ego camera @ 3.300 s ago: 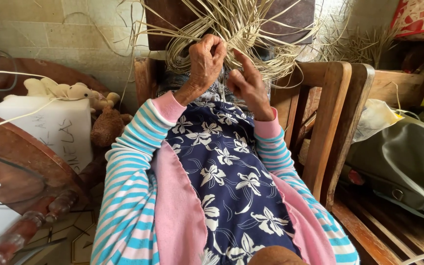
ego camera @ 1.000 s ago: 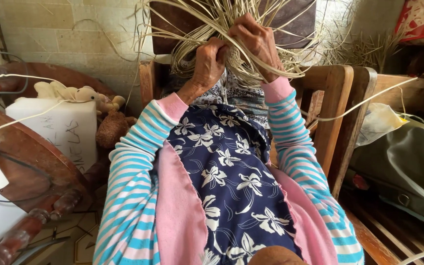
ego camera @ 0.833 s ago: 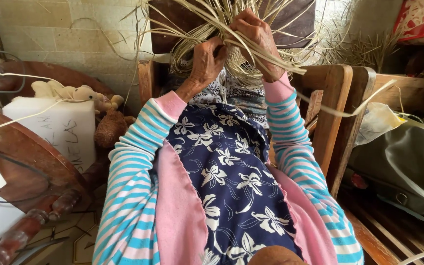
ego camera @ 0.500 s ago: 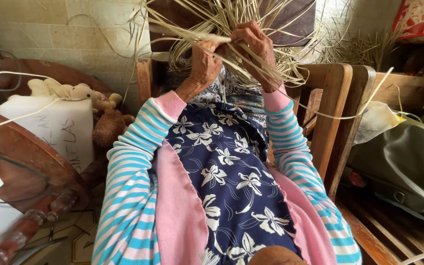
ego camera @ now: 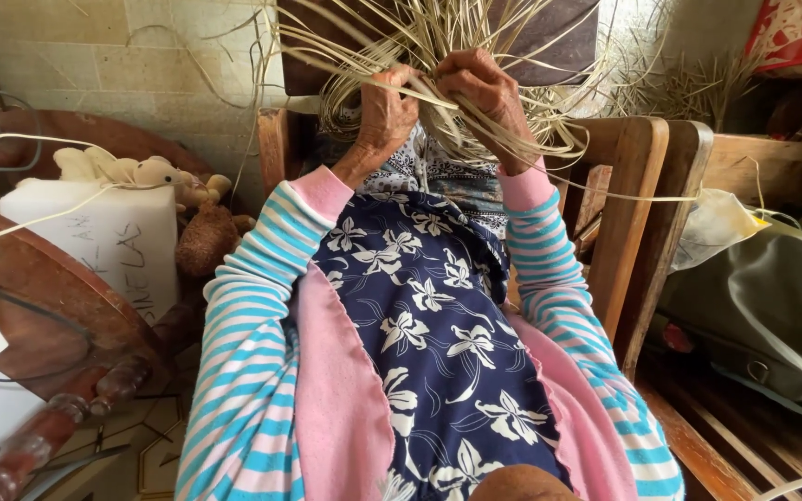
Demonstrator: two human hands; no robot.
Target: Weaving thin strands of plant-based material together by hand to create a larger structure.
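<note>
A loose bundle of pale dried straw strips (ego camera: 438, 56) is being worked at the far centre of the scene, above the lap and in front of a dark brown panel (ego camera: 549, 37). The left hand (ego camera: 384, 111) is being kept closed around a gathered section of strips, fingers curled. The right hand (ego camera: 485, 93) is also closed, gripping strips just beside the left, with one flat strip (ego camera: 420, 93) being pulled taut between the two hands. Long loose ends are fanning out upward and to both sides.

For the step to go well, tension is best being kept even on the taut strip while the left hand is pinning the crossing point; slack would likely let the weave loosen. Stray ends should be kept clear of the crossing so none is being trapped.

A wooden chair back (ego camera: 638, 186) is standing right of the hands, a white block with a cream plush toy (ego camera: 132, 172) at left, a grey-green bag (ego camera: 772, 306) at right.
</note>
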